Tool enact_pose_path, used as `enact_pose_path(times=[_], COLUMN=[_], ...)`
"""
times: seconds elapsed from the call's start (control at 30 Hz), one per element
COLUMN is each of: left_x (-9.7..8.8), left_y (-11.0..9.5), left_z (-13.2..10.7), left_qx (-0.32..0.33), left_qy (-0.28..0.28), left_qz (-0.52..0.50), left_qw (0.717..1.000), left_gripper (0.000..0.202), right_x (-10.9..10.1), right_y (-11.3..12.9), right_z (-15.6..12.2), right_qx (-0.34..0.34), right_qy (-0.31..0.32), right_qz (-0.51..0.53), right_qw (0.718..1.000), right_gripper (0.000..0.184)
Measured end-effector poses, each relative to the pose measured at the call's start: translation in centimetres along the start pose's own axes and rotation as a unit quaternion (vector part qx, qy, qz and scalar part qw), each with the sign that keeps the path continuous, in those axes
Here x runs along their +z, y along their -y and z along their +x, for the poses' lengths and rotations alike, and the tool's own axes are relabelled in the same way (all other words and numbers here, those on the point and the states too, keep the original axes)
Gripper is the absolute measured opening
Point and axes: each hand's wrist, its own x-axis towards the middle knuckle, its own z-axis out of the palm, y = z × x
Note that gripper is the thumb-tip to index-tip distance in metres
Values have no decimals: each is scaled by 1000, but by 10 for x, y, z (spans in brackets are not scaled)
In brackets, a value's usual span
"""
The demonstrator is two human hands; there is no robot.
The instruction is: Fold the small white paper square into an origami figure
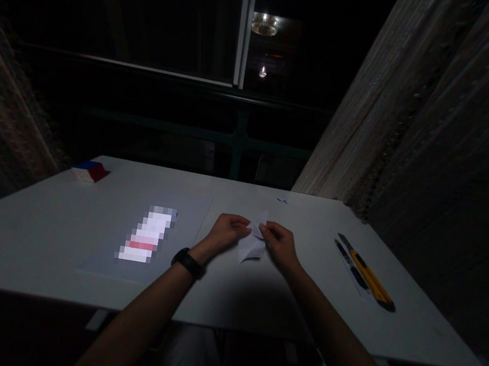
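Note:
A small folded piece of white paper (251,248) is held up between my two hands above the white table, with creased flaps pointing up and down. My left hand (228,230), below a dark wristwatch (188,262), pinches the paper's left edge between thumb and fingers. On the other side, my right hand (280,242) grips the right edge, its thumb lying near the upper flap. Parts of the fingertips are hidden behind the paper. Left of my hands, a lit, pixelated screen (146,234) lies on a pale sheet (97,259).
To the right lie a yellow utility knife (372,274) and a dark pen (354,267). A red, white and blue cube (90,171) sits at the far left corner. Small scraps (282,201) lie near the back edge of the white table (41,237). Curtains (359,102) hang beside a dark window.

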Motion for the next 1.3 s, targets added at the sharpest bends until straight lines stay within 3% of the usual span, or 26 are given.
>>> enact_pose_path(times=[0.3,0.47,0.73,1.3], left_x=[0,-1,-1,0], left_y=[0,3,1,0], left_z=[0,1,0,0], left_qx=[-14,-21,-29,-27], left_qy=[21,40,24,24], left_qz=[-61,-60,-26,-22], left_qw=[998,997,999,999], left_gripper=[33,35,31,30], right_x=[1,1,-1,-3], right_y=[8,4,-5,5], right_z=[-3,-1,3,-3], right_qx=[11,-3,14,0], right_qy=[21,-4,-47,32], right_qz=[13,-2,-24,10], right_qw=[1000,1000,999,999], right_gripper=[24,23,26,32])
